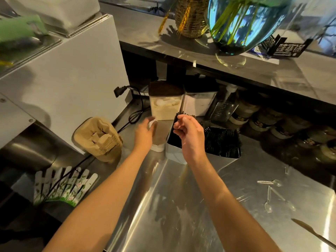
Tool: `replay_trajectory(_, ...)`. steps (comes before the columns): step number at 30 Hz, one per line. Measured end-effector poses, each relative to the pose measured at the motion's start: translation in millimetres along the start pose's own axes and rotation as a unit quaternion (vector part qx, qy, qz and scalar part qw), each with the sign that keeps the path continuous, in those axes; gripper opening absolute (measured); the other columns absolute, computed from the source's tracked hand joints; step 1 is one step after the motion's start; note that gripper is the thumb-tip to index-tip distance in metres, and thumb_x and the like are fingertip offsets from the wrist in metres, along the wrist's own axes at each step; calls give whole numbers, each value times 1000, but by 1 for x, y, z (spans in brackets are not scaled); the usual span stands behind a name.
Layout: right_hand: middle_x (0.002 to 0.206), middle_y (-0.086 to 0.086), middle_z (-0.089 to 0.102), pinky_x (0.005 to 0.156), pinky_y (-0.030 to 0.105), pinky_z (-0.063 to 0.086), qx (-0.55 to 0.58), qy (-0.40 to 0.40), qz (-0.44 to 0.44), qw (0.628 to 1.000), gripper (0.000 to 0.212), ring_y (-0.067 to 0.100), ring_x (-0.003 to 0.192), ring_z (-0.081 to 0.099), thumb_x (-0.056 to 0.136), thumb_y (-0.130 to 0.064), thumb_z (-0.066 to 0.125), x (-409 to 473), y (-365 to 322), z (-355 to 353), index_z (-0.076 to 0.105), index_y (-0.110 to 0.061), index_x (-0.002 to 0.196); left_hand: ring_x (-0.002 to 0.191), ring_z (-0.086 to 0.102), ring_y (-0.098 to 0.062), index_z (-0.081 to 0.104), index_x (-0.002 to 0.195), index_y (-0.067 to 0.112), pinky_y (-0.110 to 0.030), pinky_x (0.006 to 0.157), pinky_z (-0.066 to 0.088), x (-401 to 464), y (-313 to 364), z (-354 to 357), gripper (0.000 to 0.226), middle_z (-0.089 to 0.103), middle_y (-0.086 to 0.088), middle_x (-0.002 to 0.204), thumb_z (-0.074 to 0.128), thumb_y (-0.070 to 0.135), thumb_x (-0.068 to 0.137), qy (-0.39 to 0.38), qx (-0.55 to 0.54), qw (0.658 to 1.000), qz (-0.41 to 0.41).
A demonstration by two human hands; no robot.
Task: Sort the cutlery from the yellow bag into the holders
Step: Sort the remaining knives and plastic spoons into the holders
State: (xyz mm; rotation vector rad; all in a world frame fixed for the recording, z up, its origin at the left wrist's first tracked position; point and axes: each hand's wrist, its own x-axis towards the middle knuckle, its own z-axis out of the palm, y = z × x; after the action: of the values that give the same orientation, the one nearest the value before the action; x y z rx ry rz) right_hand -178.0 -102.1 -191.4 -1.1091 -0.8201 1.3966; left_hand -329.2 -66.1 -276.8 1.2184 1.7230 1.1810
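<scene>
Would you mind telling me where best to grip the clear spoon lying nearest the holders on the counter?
Probably by its thin handle, pinched from above: the clear spoon lies flat on the steel counter, handle pointing left with bare counter around it, and its rounded bowl would likely slip.

Two metal holders (175,151) stand side by side on the counter (181,206); clear spoons (272,195) lie right of them.

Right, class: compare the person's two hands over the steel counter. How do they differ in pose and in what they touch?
The right hand has curled fingers pinching a bunch of thin black sticks above the metal holder; the left hand is flatter, fingers relaxed against a blurred pale container. The right hand is sharp, the left hand motion-blurred. Both are bare and reach forward.
</scene>
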Motion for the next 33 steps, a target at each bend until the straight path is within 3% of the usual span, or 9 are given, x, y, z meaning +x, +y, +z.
replay_trajectory(2, 75, 2, 65, 77, 30, 50, -2, 0, -2, 1000, 28, 15, 79, 60, 104, -12, 44, 0, 0, 2, 70, -14, 93, 112, 63, -24, 64, 123, 15, -31, 87, 48, -5, -5, 1, 29, 64, 1, 109, 46, 30, 105, 8, -8, 998, -62)
replay_trajectory(4, 75, 2, 65, 77, 31, 50, -1, 1, -5, 1000, 28, 15, 79, 61, 104, -13, 44, 0, 0, 2, 70, -15, 93, 119, 57, -21, 60, 126, 17, -30, 93, 44, -16, -2, -1, 35, 61, 0, 116, 38, 36, 107, 37, -79, 990, -112)
replay_trajectory(8, 73, -1, 67, 80, 33, 52, 2, 17, -4, 1000, 28, 15, 80, 63, 104, -14, 44, -3, -2, -1, 70, -13, 94, 130, 49, -6, 58, 135, 26, -22, 103, 39, -33, 14, -4, 50, 57, 11, 136, 27, 50, 104, 38, -144, 989, -19)
replay_trajectory(14, 90, 7, 72, 83, 33, 55, 24, 45, -26, 998, 24, 20, 91, 67, 103, -14, 46, -29, -13, -38, 69, -12, 95, 105, 64, -9, 67, 114, 14, -23, 87, 50, -81, 72, 35, 40, 69, -1, 112, 33, 31, 101, -36, -183, 980, 66)
replay_trajectory(18, 81, 4, 71, 79, 28, 55, -4, 123, -53, 991, 26, 18, 85, 67, 102, -9, 48, -63, -14, -108, 69, -14, 87, 85, 67, -17, 69, 103, 20, -39, 73, 52, -132, 75, 82, 34, 72, 1, 92, 37, 29, 103, -90, -202, 974, 44)
replay_trajectory(23, 81, 0, 70, 76, 23, 52, -17, 205, -27, 978, 29, 15, 82, 64, 98, -7, 52, -116, 11, -210, 71, -19, 81, 75, 64, -9, 67, 96, 30, -25, 67, 50, -202, 55, 141, 30, 71, 9, 82, 42, 47, 92, -120, -161, 979, 17)
replay_trajectory(26, 78, -9, 68, 79, 23, 50, -94, 240, 1, 966, 21, 7, 81, 62, 98, -8, 57, -148, 37, -266, 70, -18, 84, 87, 67, -13, 67, 103, 28, -35, 82, 55, -238, 24, 171, 25, 71, 7, 95, 50, 43, 93, -183, -38, 982, 22)
replay_trajectory(30, 71, -10, 67, 67, 25, 48, -262, 208, 83, 939, 10, 1, 63, 59, 91, -14, 71, -191, 81, -333, 72, -23, 88, 97, 67, -16, 70, 110, 14, -33, 93, 51, -285, -16, 195, 21, 72, 1, 104, 68, 23, 92, -261, 98, 960, 16)
replay_trajectory(33, 86, -1, 68, 66, 9, 46, -350, 163, 122, 914, 15, -2, 66, 60, 87, -12, 76, -219, 100, -361, 74, -17, 100, 99, 66, -16, 71, 111, 14, -26, 90, 48, -316, -36, 197, 32, 72, 1, 103, 76, 31, 84, -277, 152, 947, 57)
